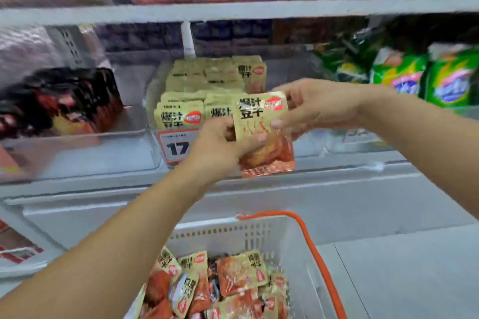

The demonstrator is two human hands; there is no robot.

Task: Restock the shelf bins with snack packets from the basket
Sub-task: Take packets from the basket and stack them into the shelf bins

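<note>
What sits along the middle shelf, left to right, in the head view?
Dark red-and-black packets → clear bin of beige snack packets, price tag 17 on its front → beige packet held by both hands → green bags.

The packet (261, 134) is coloured beige on top and orange-red below, with black characters printed on it. A white slotted basket (233, 237) with an orange handle (315, 248) is seen, and green bags (425, 72) too.

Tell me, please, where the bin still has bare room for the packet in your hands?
Free: the right side of the clear bin, behind the held packet; also the gap between the dark packets and the bin's left wall. Crowded: the tan rows at its left and middle.
</note>
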